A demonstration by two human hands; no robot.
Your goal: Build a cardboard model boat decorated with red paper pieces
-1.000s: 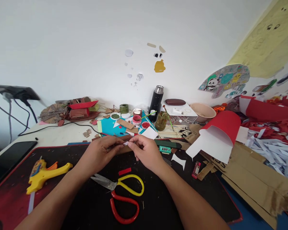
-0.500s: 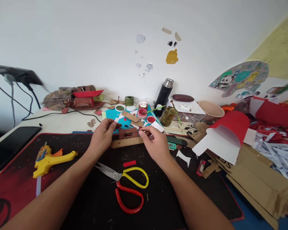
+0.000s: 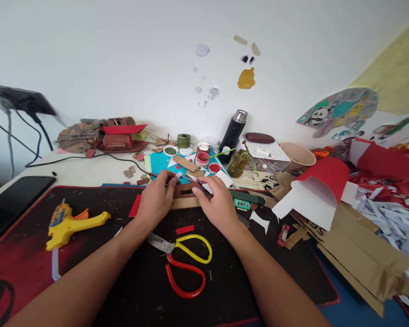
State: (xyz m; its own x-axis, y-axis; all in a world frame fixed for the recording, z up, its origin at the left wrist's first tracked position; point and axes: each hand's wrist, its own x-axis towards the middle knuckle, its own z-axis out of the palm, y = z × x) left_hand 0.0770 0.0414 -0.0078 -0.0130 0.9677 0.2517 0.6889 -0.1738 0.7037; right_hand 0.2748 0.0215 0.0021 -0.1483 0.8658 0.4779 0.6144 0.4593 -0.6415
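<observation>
My left hand is closed in a pinch, with a small white paper piece at its fingertips. Just right of it lies a brown cardboard piece with a dark slot, partly covered by my fingers. My right hand has its thumb on the front of that brown piece and its forefinger bent over the back edge. A tan cardboard strip lies along the near side. Closer to me are scissors with one yellow and one red handle, and a short red strip.
A yellow glue gun lies left on the black mat, near a phone. Behind my hands stand paint pots and a black flask. A red and white paper roll and cardboard sheets are at right.
My hands have come closer together, the left moving right. My right thumb and forefinger have opened from a pinch onto the brown piece. A red ridged strip now shows beside my left wrist.
</observation>
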